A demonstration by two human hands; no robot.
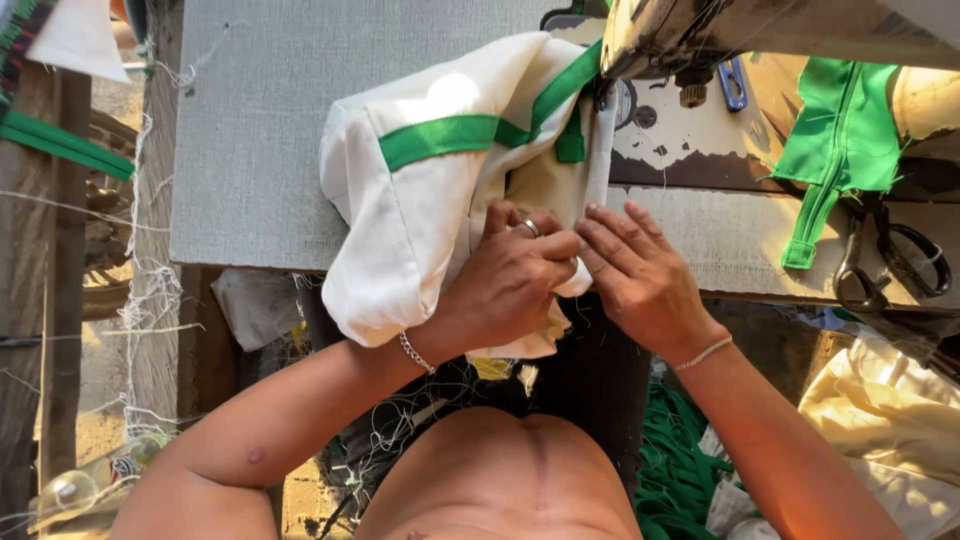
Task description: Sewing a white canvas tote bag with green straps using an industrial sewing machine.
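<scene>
Cream cloth bag (420,230) with green trim (440,138) is what you are working, and it looks light, soft and floppy, so it will sag and slide wherever you do not pin it; the firmest places to hold seem to be the folded edge and the stitched green bands. Nearest you, at six o'clock, your left hand (515,280) is closed in a pinch on the bag's lower fold, a ring on one finger and a chain at the wrist. Just beside it toward three o'clock, your right hand (640,275) lies with fingers together and flat, pressing the same edge, touching the left fingertips. From your hands the bag bulges to ten o'clock over the grey table edge (250,150). Farther, at twelve o'clock, its top reaches under the sewing machine head (700,35). Out at two o'clock lie a green fabric piece (845,130) and black scissors (890,265).
</scene>
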